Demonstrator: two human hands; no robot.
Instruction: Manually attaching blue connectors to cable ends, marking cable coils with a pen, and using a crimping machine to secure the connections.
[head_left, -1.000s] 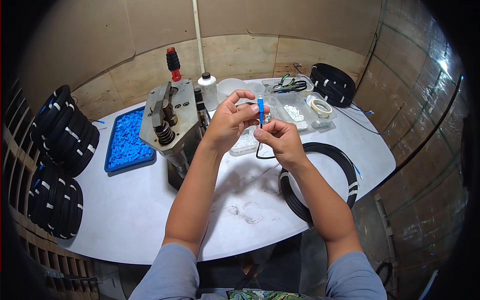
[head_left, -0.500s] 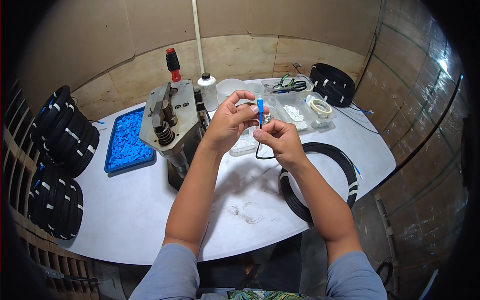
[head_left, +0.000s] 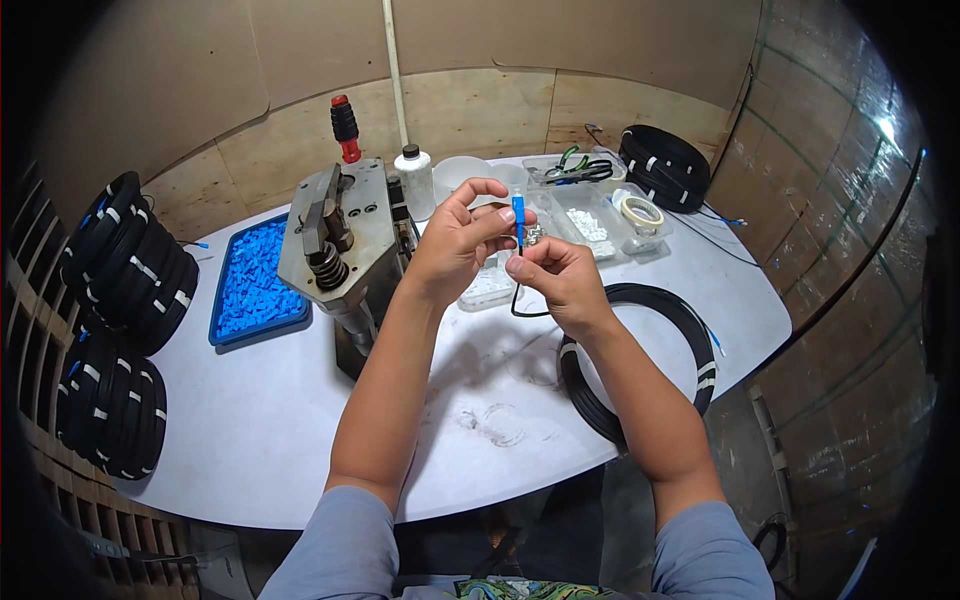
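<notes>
White table [head_left: 250,430] spreads under the left hand [head_left: 458,238] and right hand [head_left: 567,285] | steel press [head_left: 375,243] stands left of them | black cable coil [head_left: 571,380] lies under the right wrist | left hand pinches blue fiber-optic connector [head_left: 519,215] | right hand pinches black cable [head_left: 532,316] just below it | connector points upward between both hands' fingertips

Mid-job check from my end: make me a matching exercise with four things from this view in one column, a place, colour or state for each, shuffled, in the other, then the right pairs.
Column one:
1. blue connector
2. rectangular tray
3. plastic bottle
4. tape roll

Column two:
A. white, with a dark cap
B. heaped with small blue pieces
C. pale and ring-shaped
D. between the fingers of the left hand

Right pairs: 1-D, 2-B, 3-A, 4-C
</notes>
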